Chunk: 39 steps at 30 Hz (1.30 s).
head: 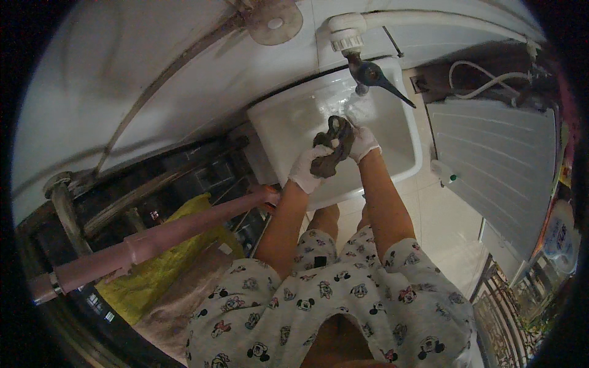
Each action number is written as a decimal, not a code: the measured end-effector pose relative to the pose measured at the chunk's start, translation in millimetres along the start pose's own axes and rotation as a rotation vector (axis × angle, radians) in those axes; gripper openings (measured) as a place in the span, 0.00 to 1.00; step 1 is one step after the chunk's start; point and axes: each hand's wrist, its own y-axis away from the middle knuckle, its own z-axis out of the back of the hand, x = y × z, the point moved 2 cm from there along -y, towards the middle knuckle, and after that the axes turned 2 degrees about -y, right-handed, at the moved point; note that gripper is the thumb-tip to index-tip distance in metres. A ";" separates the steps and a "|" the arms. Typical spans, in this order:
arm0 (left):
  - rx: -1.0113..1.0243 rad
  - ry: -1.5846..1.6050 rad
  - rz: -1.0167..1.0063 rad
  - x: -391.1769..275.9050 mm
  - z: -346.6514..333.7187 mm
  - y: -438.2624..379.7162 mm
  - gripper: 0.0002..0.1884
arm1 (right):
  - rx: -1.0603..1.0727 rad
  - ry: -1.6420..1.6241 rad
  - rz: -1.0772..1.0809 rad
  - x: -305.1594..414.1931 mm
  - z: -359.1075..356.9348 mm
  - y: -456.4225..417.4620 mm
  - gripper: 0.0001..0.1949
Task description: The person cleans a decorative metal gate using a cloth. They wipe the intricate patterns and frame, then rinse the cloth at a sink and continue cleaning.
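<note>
Over a white ceramic sink (294,112), my left hand (312,166), in a whitish thin glove, grips the lower left part of a dark, wet, crumpled cloth item (335,142). My right hand (364,143), gloved the same way, grips its right side. What exactly the item is cannot be told. A tap with a dark pointed lever (379,78) hangs over the basin just beyond the hands, and water seems to run from its spout beside the item. The fingertips are partly hidden by the dark material.
A white pipe (423,20) feeds the tap along the tiled wall. To the right stands a pale ribbed appliance panel (492,170). A pink pipe (161,241) crosses the left side, close to my left forearm, over a yellow sack (175,271). Tiled floor lies below the sink.
</note>
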 end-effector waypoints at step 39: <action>-0.196 0.168 -0.084 -45.6 -34.8 -30.1 0.18 | -0.075 0.491 0.532 0.9 -23.0 3.8 0.22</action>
